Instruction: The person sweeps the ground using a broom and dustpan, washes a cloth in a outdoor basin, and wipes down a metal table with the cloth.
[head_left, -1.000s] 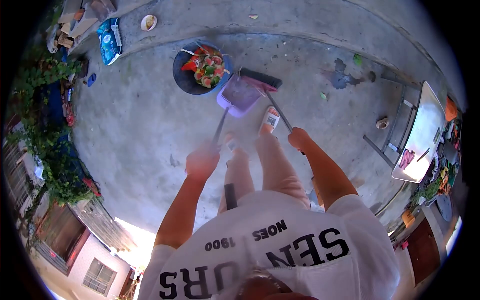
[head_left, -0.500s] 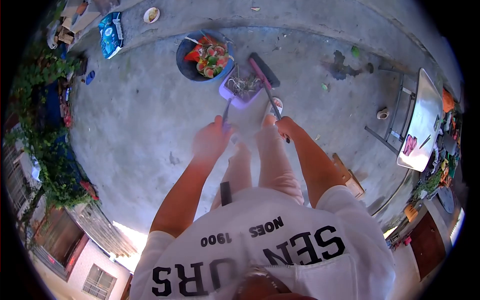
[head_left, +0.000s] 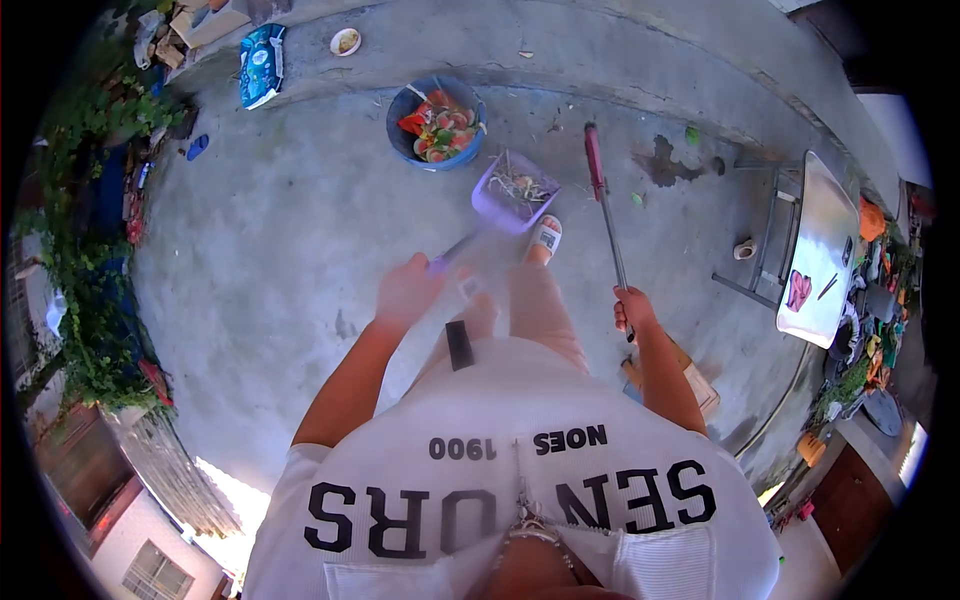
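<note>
My left hand is closed round the handle of a purple dustpan, its outline a little blurred. Pale, straw-like debris lies in the pan. In my right hand is the grey handle of a pink broom, whose head is up and to the right of the pan, apart from it. A blue bucket with melon rinds and red scraps stands just beyond the dustpan, to its upper left.
At the right stands a folding table with a pink item on top. A blue bag and a white bowl are at the upper left. Green plants line the left. A wooden stool is near my right arm.
The broom has swung away from the dustpan to the right, together with my right hand. Debris shows in the pan, which was bare at first. The pan has shifted slightly right in view.
</note>
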